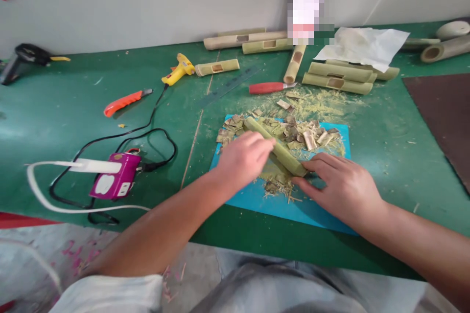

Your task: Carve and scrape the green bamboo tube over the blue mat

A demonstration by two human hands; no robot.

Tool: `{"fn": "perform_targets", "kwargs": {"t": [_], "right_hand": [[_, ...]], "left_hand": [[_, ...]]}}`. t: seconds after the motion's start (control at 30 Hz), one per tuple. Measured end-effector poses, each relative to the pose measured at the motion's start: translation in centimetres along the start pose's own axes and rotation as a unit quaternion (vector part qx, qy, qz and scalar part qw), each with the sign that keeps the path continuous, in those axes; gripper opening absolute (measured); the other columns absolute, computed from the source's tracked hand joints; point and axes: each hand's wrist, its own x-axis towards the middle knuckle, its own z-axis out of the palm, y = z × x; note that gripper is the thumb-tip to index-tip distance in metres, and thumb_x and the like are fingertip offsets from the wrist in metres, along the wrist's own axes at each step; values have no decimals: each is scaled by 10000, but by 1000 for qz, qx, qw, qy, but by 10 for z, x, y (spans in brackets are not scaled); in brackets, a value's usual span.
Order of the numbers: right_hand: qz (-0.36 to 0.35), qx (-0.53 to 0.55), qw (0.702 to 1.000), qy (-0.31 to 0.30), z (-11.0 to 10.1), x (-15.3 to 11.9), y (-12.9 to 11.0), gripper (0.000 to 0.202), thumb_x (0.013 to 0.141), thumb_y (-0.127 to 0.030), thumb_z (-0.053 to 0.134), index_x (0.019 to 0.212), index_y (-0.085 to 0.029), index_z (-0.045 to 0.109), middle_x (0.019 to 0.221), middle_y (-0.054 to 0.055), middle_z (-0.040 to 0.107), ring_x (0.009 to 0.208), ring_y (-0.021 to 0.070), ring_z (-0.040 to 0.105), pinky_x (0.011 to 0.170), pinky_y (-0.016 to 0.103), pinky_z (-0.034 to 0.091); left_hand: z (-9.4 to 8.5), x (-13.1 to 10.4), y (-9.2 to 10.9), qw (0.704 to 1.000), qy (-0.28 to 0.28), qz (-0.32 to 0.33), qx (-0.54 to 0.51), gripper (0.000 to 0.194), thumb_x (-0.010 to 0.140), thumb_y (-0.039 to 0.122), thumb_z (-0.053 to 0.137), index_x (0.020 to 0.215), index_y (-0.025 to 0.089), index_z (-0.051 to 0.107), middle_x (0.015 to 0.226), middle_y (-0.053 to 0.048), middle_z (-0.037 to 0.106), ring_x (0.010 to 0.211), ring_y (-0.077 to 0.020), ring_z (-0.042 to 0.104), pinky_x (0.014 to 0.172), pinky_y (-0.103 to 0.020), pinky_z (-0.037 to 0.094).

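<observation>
A length of green bamboo tube [288, 157] lies slantwise over a blue sheet [257, 198], its near end toward the right. My left hand [245, 154] is closed at the tube's middle, with fingers bent over it; what the fingertips do there is partly hidden. The thumb and fingers of my right hand [340, 183] grip the tube's near end. Bamboo chips [310, 139] and fine shavings [277, 187] are spread over the sheet around the tube. Just beyond the sheet rests a red-handled knife [268, 88].
Cut bamboo tubes [338, 82] with notches lie along the back, some under white paper [363, 46]. At left are a yellow glue gun [178, 70], an orange utility knife [127, 102], a purple power adapter [116, 176] with cords, and a black tool [29, 56]. A dark mat [440, 112] lies right.
</observation>
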Motion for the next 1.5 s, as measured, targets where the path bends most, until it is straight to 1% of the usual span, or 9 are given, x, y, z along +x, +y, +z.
{"fn": "perform_targets", "kwargs": {"t": [0.07, 0.27, 0.37, 0.47, 0.67, 0.87, 1.07, 1.27, 1.5], "right_hand": [[-1, 0, 1000, 3, 1, 0, 0, 249, 871, -395, 626, 874, -160, 709, 773, 32, 683, 649, 148, 634, 602, 287, 458], [-6, 8, 1000, -12, 2, -1, 2, 210, 878, -348, 609, 845, -166, 708, 739, 24, 663, 645, 147, 628, 592, 281, 453], [13, 9, 1000, -13, 2, -1, 1, 236, 863, -388, 634, 877, -167, 715, 756, 22, 675, 646, 146, 631, 591, 282, 452], [11, 7, 1000, -9, 2, -1, 1, 255, 861, -408, 635, 890, -168, 715, 771, 22, 684, 636, 144, 625, 594, 284, 452], [-6, 8, 1000, -18, 1, -1, 1, 236, 887, -376, 606, 853, -165, 706, 755, 23, 674, 624, 144, 613, 597, 284, 446], [5, 0, 1000, -9, 1, -1, 1, 247, 872, -407, 625, 889, -175, 707, 781, 15, 688, 633, 143, 618, 621, 278, 447], [-4, -1, 1000, -29, 2, -1, 1, 227, 894, -367, 591, 857, -175, 705, 757, 20, 673, 635, 135, 601, 616, 273, 434], [2, -7, 1000, -13, 2, -1, 0, 239, 876, -394, 614, 872, -176, 713, 785, 17, 687, 628, 141, 603, 619, 289, 442], [-7, -4, 1000, -23, 2, -1, 1, 234, 886, -377, 605, 863, -170, 711, 759, 17, 671, 635, 139, 603, 611, 284, 435]], "left_hand": [[0, 2, -5, 999, 27, -16, 39, 235, 984, 209, 472, 982, 117, 689, 812, -75, 672, 773, -166, 612, 693, -284, 508], [4, -1, 16, 992, -81, 82, -58, 269, 998, 212, 422, 1071, 147, 673, 836, -64, 669, 812, -157, 614, 703, -258, 520], [3, 4, -11, 1000, 9, 22, -6, 242, 986, 214, 467, 988, 131, 695, 807, -66, 678, 772, -158, 617, 688, -273, 520], [1, 8, -27, 998, 45, -23, 26, 234, 975, 221, 496, 938, 117, 702, 812, -75, 677, 760, -161, 613, 702, -294, 519], [2, -2, 15, 993, -73, 80, -41, 255, 989, 209, 440, 1066, 144, 675, 794, -52, 658, 759, -152, 601, 651, -251, 502], [-5, 6, -34, 998, 42, -35, 14, 206, 964, 198, 510, 933, 124, 700, 834, -77, 686, 787, -162, 624, 718, -290, 518], [1, -2, 13, 993, -74, 79, -54, 244, 987, 209, 450, 1032, 141, 680, 794, -57, 661, 773, -155, 616, 680, -258, 510], [-3, 7, -31, 998, 47, -16, 37, 205, 959, 188, 511, 924, 122, 702, 797, -70, 688, 755, -165, 624, 691, -287, 515], [4, 1, 11, 993, -67, 97, -10, 270, 990, 196, 423, 1082, 130, 668, 804, -63, 669, 773, -157, 611, 662, -259, 516]]}}
